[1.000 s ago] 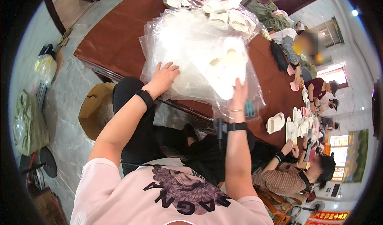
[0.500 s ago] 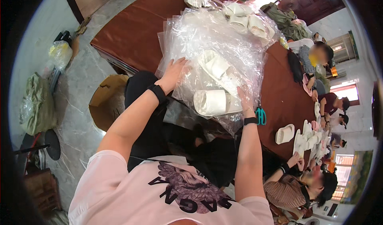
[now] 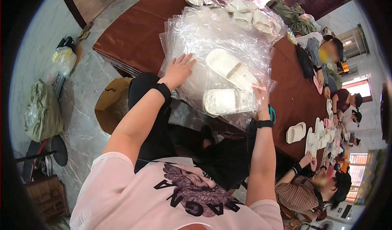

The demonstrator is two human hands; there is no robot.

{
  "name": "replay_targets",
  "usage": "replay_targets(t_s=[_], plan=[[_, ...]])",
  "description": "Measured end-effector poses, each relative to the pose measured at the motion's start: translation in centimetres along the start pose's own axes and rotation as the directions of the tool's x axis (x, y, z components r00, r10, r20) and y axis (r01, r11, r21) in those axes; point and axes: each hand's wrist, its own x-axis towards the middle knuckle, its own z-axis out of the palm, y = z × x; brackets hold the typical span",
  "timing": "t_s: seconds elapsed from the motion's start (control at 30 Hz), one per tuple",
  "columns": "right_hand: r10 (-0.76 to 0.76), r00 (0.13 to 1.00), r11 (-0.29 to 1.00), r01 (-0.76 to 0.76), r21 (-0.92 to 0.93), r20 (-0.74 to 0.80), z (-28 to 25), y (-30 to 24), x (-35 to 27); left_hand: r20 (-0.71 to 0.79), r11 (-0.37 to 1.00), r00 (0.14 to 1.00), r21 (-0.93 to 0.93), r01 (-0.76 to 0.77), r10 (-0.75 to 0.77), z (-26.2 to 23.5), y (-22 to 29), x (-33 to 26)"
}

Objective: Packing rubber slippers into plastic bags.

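Two white slippers lie on a stack of clear plastic bags (image 3: 196,30) at the table's near edge. The upper slipper (image 3: 222,60) slants down to the right; the lower slipper (image 3: 218,101) lies roughly level below it. Glossy film around them makes it hard to tell whether they are inside a bag. My left hand (image 3: 179,71) rests open on the bags, left of the slippers, fingers spread. At the slippers' right ends, my right hand (image 3: 261,95) is closed around them, its fingers partly veiled by plastic glare.
Teal-handled scissors (image 3: 272,115) lie beside my right wrist. Bagged slippers (image 3: 261,22) line the far side of the brown table (image 3: 134,26). Another white slipper (image 3: 295,133) and several more lie to the right, where other people work. An open cardboard box (image 3: 108,107) stands at my left.
My right hand and both slippers have shifted a little to the right over the bags. My left hand stays on the stack, its fingers now more spread.
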Motion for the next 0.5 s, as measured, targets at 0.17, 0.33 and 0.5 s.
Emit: replay_targets(t_s=[0.17,0.33,0.5], plan=[[0.238,0.965,0.944,-0.203,0.260,-0.107,-5.2,1.9,-2.6,-0.008,0.997,0.997,0.023,0.078,-0.078,1.2,-0.8,-0.6],[0.222,0.806,0.964,-0.266,-0.002,-0.548,-15.4,7.0,-7.0,-0.042,0.993,0.994,-0.053,0.104,-0.106,1.3,0.1,0.2],[0.431,0.626,0.887,-0.162,0.432,-0.649,-18.1,0.1,-7.1,-0.101,0.991,0.988,-0.073,0.110,-0.117,1.1,-0.4,-0.3]])
